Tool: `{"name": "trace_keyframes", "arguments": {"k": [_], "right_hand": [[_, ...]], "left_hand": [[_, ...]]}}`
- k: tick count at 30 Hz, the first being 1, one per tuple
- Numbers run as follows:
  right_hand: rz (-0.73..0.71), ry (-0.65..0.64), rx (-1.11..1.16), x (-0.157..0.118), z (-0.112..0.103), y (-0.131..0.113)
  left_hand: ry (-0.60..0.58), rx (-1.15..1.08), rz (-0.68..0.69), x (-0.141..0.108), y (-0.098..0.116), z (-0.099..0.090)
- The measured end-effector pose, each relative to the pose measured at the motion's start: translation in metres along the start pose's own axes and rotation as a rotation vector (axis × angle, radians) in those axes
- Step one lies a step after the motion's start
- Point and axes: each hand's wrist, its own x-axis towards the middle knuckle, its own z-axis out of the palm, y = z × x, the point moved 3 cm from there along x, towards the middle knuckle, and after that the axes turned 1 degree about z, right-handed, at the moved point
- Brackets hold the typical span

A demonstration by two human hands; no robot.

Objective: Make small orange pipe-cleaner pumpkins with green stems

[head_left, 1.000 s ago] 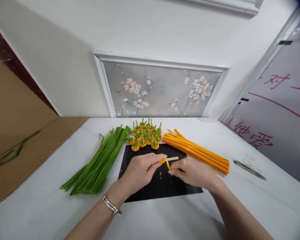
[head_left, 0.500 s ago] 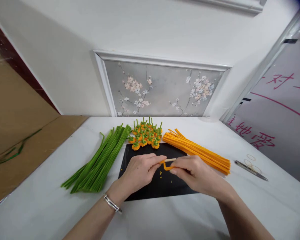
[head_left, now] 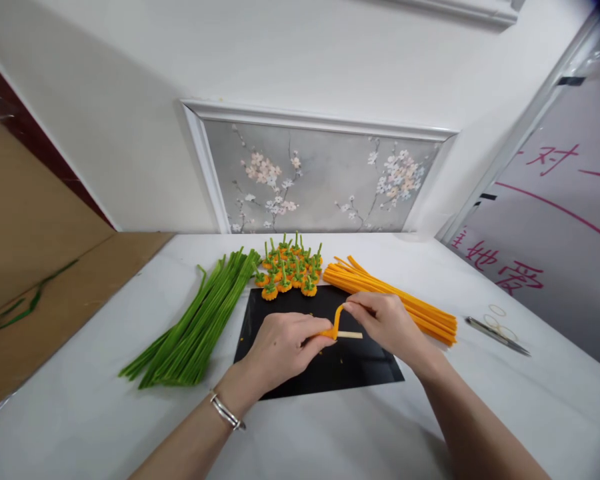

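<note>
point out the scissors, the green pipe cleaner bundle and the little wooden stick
scissors [head_left: 497,336], head view, on the middle of the blades
green pipe cleaner bundle [head_left: 200,323], head view, mid-length of the bundle
wooden stick [head_left: 351,335], head view, on its bare right end

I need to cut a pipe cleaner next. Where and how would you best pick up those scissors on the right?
Grip the scissors at the middle of the closed blades, from above: they lie flat on the white table, clear of other things.

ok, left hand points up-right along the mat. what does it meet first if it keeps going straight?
Probably the right hand: the left hand aims across the black mat at it, the orange pipe cleaner and pale stick between them. Depth is unclear.
</note>
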Motion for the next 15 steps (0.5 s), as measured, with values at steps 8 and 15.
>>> {"name": "trace_keyframes", "arguments": {"k": [8,15], "right_hand": [[0.031,-0.242,-0.043,-0.004,0.012,0.002],[-0.036,-0.312,-0.022,-0.005,0.009,0.004]], "left_hand": [[0.109,-0.115,-0.032,-0.002,-0.004,0.0],[0.078,-0.191,-0.114,-0.001,-0.009,0.001]]}}
